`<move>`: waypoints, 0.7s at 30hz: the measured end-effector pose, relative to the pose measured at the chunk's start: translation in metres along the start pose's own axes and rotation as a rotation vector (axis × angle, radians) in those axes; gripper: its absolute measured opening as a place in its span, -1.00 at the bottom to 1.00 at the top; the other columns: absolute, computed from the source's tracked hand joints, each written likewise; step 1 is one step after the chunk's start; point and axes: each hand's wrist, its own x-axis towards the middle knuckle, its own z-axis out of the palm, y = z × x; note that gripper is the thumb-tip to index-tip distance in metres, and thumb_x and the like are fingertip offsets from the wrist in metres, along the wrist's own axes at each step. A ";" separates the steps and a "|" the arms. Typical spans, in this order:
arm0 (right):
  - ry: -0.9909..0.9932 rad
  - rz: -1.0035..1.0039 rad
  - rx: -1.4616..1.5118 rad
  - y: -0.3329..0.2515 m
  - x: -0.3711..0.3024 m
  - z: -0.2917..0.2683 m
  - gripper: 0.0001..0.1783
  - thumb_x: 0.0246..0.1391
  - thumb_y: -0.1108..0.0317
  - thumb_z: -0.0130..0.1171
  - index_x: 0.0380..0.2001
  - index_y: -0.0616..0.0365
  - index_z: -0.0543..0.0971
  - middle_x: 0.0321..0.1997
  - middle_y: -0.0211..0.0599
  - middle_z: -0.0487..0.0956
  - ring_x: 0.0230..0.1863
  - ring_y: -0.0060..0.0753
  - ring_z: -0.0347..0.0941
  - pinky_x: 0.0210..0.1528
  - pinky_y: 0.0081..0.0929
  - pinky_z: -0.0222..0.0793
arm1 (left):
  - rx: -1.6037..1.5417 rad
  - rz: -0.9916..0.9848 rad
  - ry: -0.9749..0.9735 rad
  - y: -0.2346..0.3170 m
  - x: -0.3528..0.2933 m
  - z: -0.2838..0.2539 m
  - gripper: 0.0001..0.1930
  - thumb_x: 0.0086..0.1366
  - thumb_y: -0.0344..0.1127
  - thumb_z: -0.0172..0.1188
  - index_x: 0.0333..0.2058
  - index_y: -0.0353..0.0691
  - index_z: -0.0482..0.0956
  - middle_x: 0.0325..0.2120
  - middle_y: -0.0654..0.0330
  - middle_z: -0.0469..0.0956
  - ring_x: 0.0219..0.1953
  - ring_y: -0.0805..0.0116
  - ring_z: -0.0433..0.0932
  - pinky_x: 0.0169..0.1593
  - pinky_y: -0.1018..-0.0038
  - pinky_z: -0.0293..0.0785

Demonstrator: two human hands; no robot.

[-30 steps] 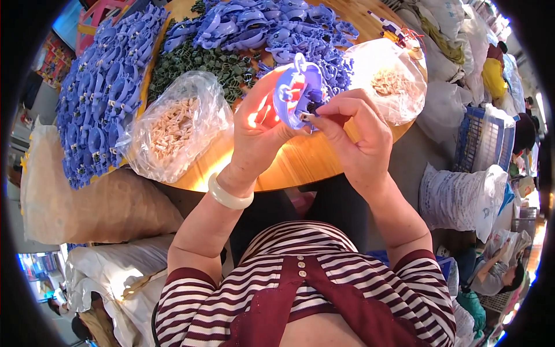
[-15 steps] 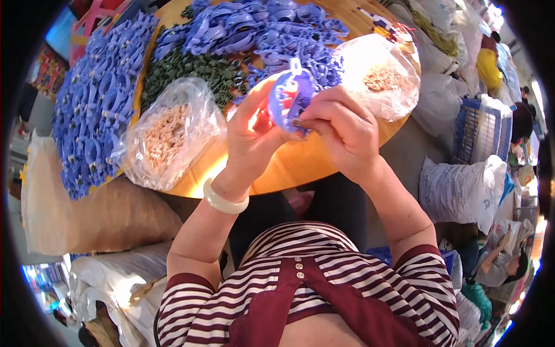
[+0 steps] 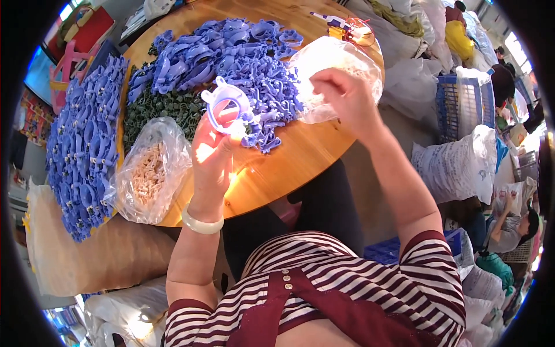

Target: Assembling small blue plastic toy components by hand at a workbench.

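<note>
A blue-purple plastic ring-shaped part with small rounded ears (image 3: 239, 97) stands upright in my left hand (image 3: 209, 165). The fingers and thumb of that hand close on its lower edge, and bright sunlight washes out some of the detail. My right hand (image 3: 350, 103) is over the clear plastic bag (image 3: 318, 58) at the right of the table. Its fingers are bent and drawn together, and whatever may be between the fingertips cannot be made out. Just beyond my left hand lies a heap of small blue-purple plastic parts (image 3: 269, 95).
Larger blue-purple parts (image 3: 199, 58) and dark green pieces (image 3: 153, 115) cover the round wooden table (image 3: 289, 168). A clear bag of beige pieces (image 3: 149, 176) sits at the near left. Rows of blue parts (image 3: 84, 156) fill a board further left. Pen-like tools (image 3: 341, 26) lie at the far right.
My right hand has let go of the ring-shaped part and moved right to the plastic bag. My left hand has carried the part left, and the view has shifted.
</note>
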 end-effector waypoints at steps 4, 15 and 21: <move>-0.102 0.142 -0.595 0.064 0.022 -0.038 -0.82 -0.03 0.35 0.11 -0.37 0.18 0.59 -0.34 -0.30 0.56 -0.27 -0.41 0.47 -0.22 -0.49 0.32 | -0.049 -0.063 -0.009 -0.004 0.005 0.005 -0.40 0.04 -0.29 0.32 0.02 -0.42 0.29 -0.11 0.16 0.38 -0.08 0.42 0.38 0.01 0.50 0.30; -0.161 0.028 -0.617 0.074 0.029 -0.036 -0.84 -0.09 0.32 0.14 -0.42 0.15 0.57 -0.36 -0.32 0.53 -0.22 -0.30 0.44 -0.15 -0.40 0.30 | -0.161 -0.092 -0.046 -0.007 0.005 -0.004 -0.48 0.16 -0.33 0.18 0.06 -0.38 0.24 -0.10 0.13 0.38 -0.07 0.38 0.41 -0.02 0.50 0.33; -0.044 -0.014 -0.346 0.050 0.004 -0.031 -0.91 -0.10 0.46 0.12 -0.44 0.18 0.52 -0.44 -0.33 0.56 -0.40 -0.42 0.48 -0.31 -0.48 0.37 | -0.159 -0.144 -0.068 -0.001 0.002 0.010 -0.49 0.16 -0.35 0.17 0.05 -0.39 0.24 -0.10 0.09 0.40 -0.07 0.31 0.43 0.02 0.45 0.34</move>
